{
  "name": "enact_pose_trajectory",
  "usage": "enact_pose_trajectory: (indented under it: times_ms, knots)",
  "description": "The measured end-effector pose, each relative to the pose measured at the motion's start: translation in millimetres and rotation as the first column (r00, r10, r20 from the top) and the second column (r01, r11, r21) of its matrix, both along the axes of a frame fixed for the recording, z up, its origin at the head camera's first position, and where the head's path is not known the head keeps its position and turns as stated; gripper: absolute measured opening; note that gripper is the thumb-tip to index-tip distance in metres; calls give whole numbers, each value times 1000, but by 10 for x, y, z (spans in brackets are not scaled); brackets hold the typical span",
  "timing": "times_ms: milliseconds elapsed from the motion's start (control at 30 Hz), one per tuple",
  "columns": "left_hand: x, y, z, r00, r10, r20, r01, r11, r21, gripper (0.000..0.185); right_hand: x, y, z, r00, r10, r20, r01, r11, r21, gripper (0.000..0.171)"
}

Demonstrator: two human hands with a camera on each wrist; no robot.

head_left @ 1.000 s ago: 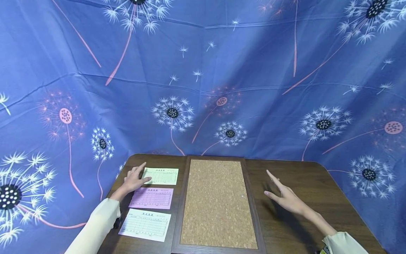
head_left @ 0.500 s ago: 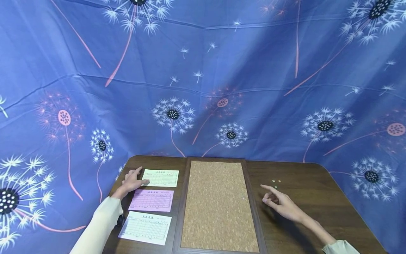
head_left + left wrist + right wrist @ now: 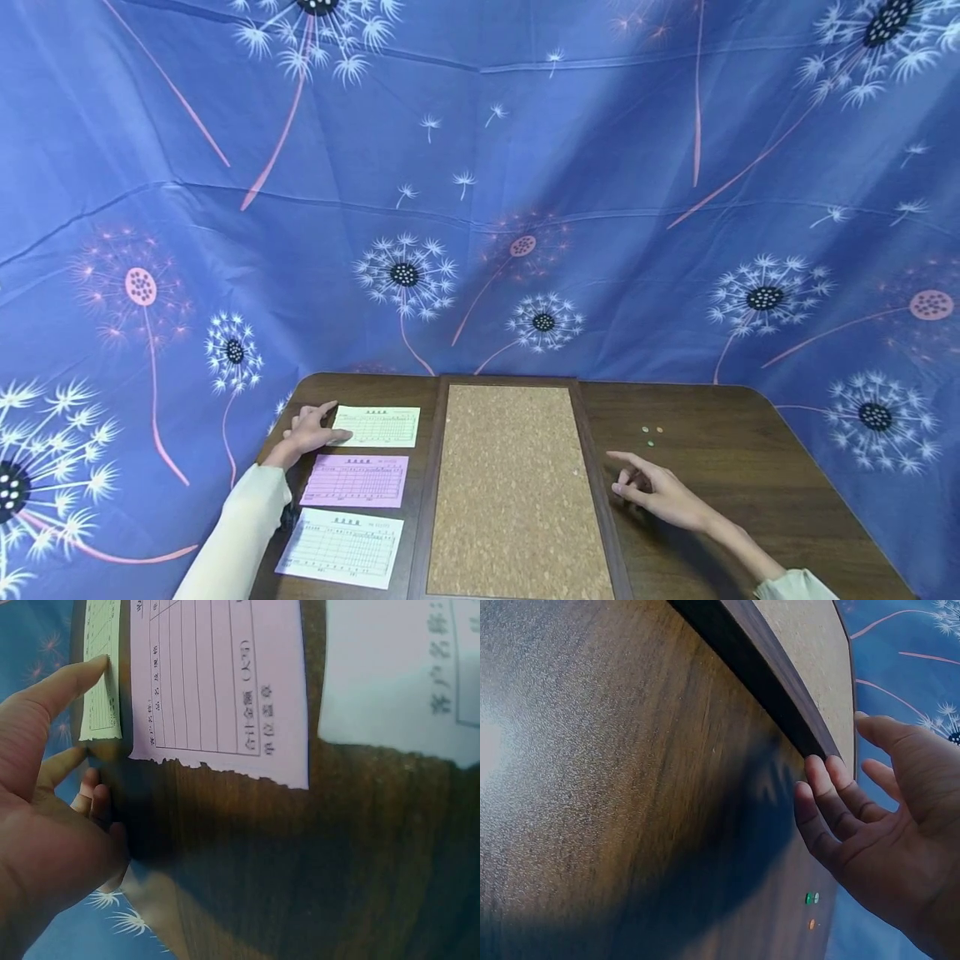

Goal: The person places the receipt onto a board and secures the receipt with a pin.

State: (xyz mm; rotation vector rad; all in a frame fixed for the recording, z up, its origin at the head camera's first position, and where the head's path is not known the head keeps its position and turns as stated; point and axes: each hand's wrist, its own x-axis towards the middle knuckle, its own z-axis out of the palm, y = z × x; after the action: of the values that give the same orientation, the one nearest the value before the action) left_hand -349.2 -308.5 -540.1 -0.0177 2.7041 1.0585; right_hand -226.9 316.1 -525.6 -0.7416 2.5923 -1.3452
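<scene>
Paper first: we see the green slip (image 3: 378, 426) lying flat at the far left of the tabletop (image 3: 720, 450), and the left hand (image 3: 306, 431) rests at its left edge, thumb tip touching the paper, fingers straight, so that grip is open and holds nothing. Just nearer along the same edge lie the pink slip (image 3: 355, 481) and then the white slip (image 3: 339, 547), in a column with the green one. Beside them to the right sits the cork board (image 3: 513, 492) in its dark frame. We find the right hand (image 3: 654, 492) hovering right of that frame, fingers loosely spread, grip open and empty. Beyond it, a few small pins (image 3: 651, 432) lie apart on the wood.
</scene>
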Motion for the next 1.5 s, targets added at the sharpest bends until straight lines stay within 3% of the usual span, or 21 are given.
enact_pose_trajectory:
  times_ms: [300, 667, 967, 1133, 1267, 1500]
  knots:
    - [21, 28, -49, 999, 31, -36, -29, 999, 45, 79, 11, 8, -81, 998, 52, 37, -53, 998, 29, 56]
    - [33, 68, -32, 976, 172, -134, -158, 981, 110, 60, -13, -38, -105, 996, 64, 63, -66, 997, 36, 58]
    - [36, 57, -35, 968, 198, -153, -178, 974, 138, 43, -23, -70, -72, 998, 25, 58, -30, 997, 75, 58]
    - [66, 3, 24, 965, 210, -157, -180, 966, 184, 39, -35, -88, -33, 998, 28, 58, -33, 996, 87, 59]
    - [112, -29, 95, 961, 247, -124, -201, 932, 302, 42, -36, -103, -14, 998, 36, 51, -40, 994, 100, 59]
    - [162, 33, 147, 953, 303, -21, -256, 840, 478, 51, 10, -79, -13, 993, 29, 110, -38, 996, 75, 61]
